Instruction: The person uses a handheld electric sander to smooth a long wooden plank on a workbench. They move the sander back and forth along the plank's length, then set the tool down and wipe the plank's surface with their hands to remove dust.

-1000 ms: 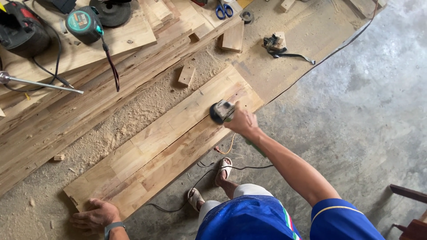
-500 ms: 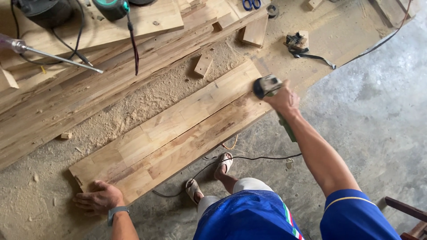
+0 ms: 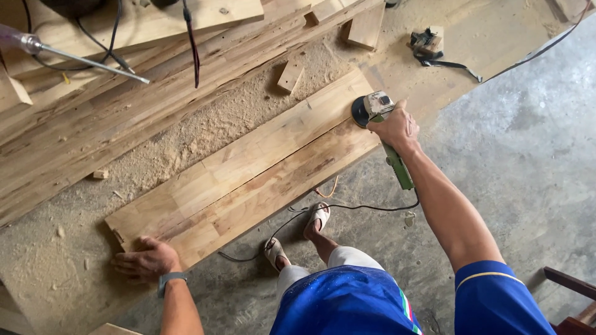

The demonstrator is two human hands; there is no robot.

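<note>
Blue shorts fill the bottom of my view; just beyond, my left hand (image 3: 147,259) lies flat and spread on the near corner of the jointed wood panel (image 3: 248,170), pinning it to the floor. At the panel's far end my right hand (image 3: 395,127) is wrapped tight around the green angle grinder (image 3: 380,121). Keeping the disc flat and moving should avoid gouges. Its disc face is hidden, probably a sanding pad; the screwdriver (image 3: 68,57) is cut off left.
</note>
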